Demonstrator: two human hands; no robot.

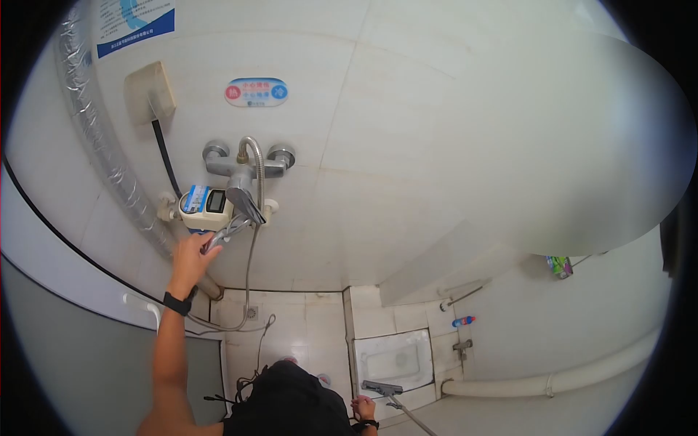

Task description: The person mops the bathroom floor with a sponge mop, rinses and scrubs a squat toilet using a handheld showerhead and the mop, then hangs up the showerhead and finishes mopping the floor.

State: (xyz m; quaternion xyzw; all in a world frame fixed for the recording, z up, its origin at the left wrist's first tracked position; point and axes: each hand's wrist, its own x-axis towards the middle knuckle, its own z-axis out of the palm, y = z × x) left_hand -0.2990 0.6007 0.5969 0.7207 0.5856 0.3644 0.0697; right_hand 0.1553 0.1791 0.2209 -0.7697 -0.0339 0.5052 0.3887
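My left hand [191, 260], with a black band on the wrist, reaches to the wall. Its fingers are closed round a silver shower head [219, 236], just below the lever of the chrome mixer tap [243, 171]. From the tap a metal hose [250, 272] hangs to the floor and passes behind my left wrist. Beside the tap sits a cream water meter [206, 207] with a small display. Low at my side is my right hand [363, 408], fingers curled; whatever it may hold is hidden. A grey floor squeegee [383, 388] is close beside it.
A squat toilet pan [393, 361] is set in a raised tiled step on the right. A large pale rounded tank [582, 145] juts out at upper right. A white pipe [509, 386] runs along the right wall. At left are a foil-wrapped pipe [109, 152] and a door handle [143, 307].
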